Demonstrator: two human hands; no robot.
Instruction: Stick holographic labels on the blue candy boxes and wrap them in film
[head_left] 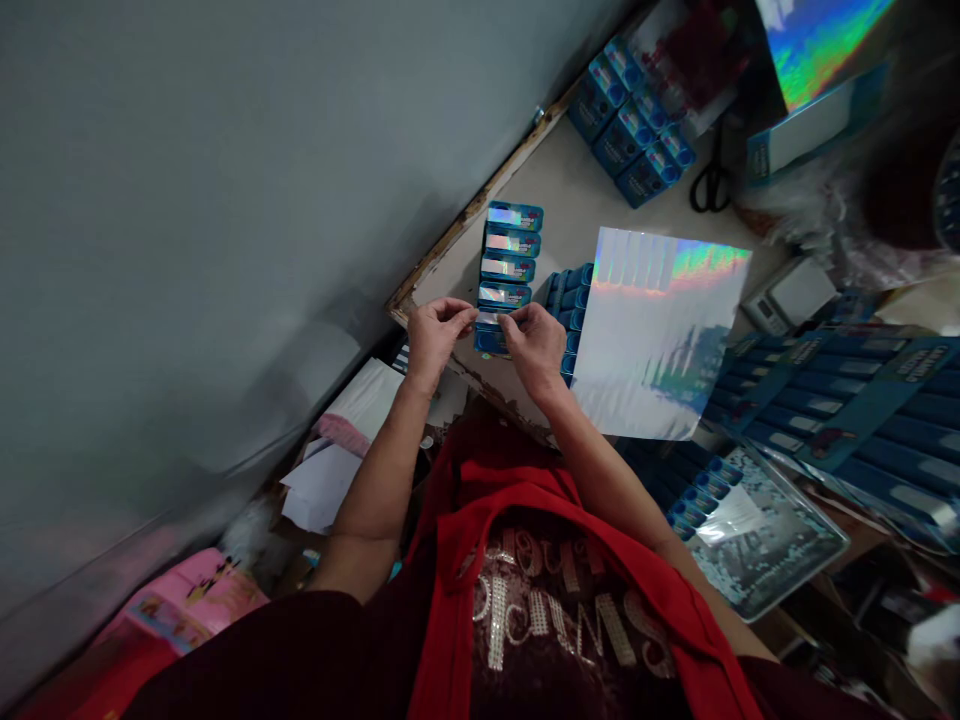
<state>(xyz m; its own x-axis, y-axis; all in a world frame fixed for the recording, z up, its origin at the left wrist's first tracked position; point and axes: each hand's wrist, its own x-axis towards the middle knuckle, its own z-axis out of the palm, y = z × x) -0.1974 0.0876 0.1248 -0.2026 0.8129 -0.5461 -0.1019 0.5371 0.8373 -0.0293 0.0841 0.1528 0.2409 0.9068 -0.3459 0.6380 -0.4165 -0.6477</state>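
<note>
A short shiny sticker strip [489, 318] is stretched between my two hands, over one of the small blue boxes near the table's front corner. My left hand [437, 338] pinches its left end, thumb and forefinger together. At its right end, my right hand [536, 345] is closed, thumb pressed down. Several blue boxes [511, 268] stand in a row beyond my hands, each with a shiny strip on its top. The nearest box [491, 342] lies partly under my fingers. Right of my right hand, a large holographic sticker sheet [645, 350] rests over more blue boxes [574, 300].
A grey wall [225, 180] runs along the table's left edge. Grouped blue boxes [634, 120] and black scissors [711, 180] lie at the back. On the right are stacked cartons of blue packs [847, 410] and a metallic tray [787, 560]. Papers [322, 485] sit below the table, left.
</note>
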